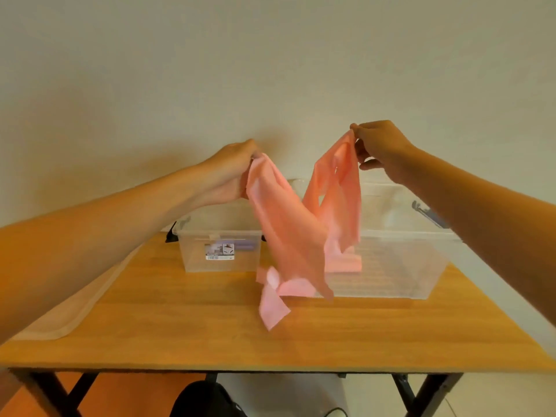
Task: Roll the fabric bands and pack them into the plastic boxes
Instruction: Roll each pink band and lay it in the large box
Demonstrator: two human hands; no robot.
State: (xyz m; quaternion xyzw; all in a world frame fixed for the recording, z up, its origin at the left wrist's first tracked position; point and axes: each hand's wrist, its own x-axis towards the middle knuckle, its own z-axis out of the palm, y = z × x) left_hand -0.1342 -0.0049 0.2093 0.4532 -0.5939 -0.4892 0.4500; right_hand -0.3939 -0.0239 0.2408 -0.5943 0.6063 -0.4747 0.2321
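A long pink fabric band point(288, 233) hangs in the air above the wooden table point(210, 332). My left hand point(234, 173) grips one end of it; my right hand point(379, 145) pinches the other end higher up. The band sags in a V between them, and its loose tail touches the table in front of the boxes. A small clear plastic box point(216, 248) stands at the back left. A larger clear plastic box point(400, 260) stands at the back right, with pink fabric point(346, 263) inside near its left wall.
A pale peach cloth point(69, 308) lies flat along the table's left edge, partly under my left forearm. The wall rises right behind the boxes. Below the table's front edge are black legs and a dark object on the floor point(207, 398).
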